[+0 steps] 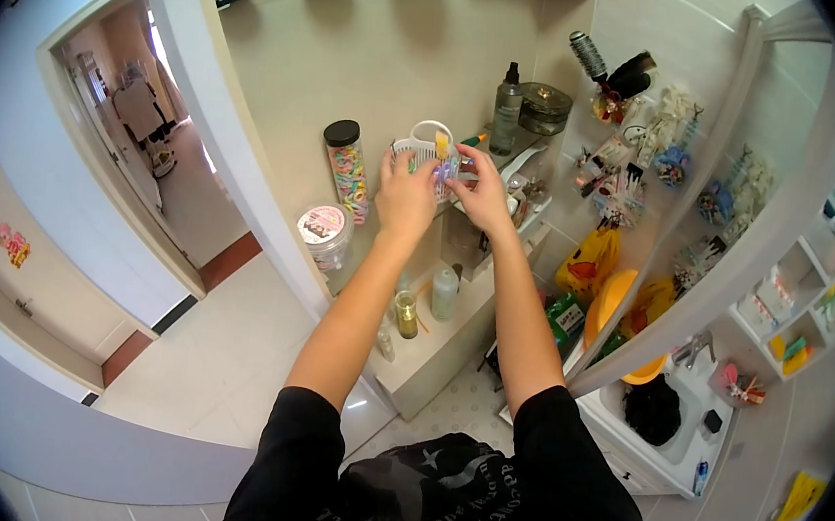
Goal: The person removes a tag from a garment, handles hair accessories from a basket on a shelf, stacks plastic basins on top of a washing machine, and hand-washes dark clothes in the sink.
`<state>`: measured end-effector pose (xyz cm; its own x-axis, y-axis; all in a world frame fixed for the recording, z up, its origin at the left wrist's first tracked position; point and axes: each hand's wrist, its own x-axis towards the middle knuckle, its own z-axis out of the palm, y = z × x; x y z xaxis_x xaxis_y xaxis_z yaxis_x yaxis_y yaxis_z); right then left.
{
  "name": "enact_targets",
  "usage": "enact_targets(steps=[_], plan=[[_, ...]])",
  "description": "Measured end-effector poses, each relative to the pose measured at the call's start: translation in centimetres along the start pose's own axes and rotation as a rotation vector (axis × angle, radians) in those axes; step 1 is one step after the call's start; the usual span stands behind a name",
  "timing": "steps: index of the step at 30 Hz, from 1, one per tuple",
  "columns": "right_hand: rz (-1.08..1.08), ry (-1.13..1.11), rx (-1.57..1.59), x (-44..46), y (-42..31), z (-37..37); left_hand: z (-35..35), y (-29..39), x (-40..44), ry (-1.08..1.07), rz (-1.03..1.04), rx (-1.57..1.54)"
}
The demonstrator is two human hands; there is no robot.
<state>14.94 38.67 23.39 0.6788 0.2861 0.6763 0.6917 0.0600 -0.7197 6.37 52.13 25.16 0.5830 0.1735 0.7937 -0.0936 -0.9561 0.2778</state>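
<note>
Both bare forearms stretch forward and angle inward, knuckles up. The left hand [407, 194] and right hand [483, 195] nearly meet, their bent fingers grasping a small purple item [444, 172] between them. It is by the white basket [415, 147], right of the black-lidded jar [351, 176] and nearer than the spray bottle [507, 114].

Head cam, my sole view (wide fisheye, dark corners): I look fwd & down from above shirt [435, 498], fairly near L hand [407, 197] & R hand [485, 199], above ctr.
</note>
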Motion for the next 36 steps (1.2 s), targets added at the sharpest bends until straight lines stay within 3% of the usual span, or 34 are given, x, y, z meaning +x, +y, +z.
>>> enact_targets(steps=[11,14,20,25,28,36], plan=[[-0.011,0.097,-0.026,-1.2,0.4,0.5,-0.2,0.6,-0.1,-0.046,0.027,-0.032],[-0.028,0.103,0.034,-1.3,3.0,1.0,-0.7,1.1,-0.1,-0.039,0.045,-0.041],[0.146,0.125,0.306,-2.0,2.9,1.8,-0.2,1.0,1.1,0.013,0.108,-0.049],[0.106,0.125,0.213,-2.8,2.2,2.1,0.5,0.2,2.5,-0.214,-0.051,-0.249],[-0.006,0.167,0.079,-2.9,1.3,2.4,0.5,-0.2,2.4,-0.026,0.091,-0.143],[0.074,0.115,0.132,-3.2,1.5,2.8,-0.6,-0.2,2.5,-0.182,0.134,-0.109]])
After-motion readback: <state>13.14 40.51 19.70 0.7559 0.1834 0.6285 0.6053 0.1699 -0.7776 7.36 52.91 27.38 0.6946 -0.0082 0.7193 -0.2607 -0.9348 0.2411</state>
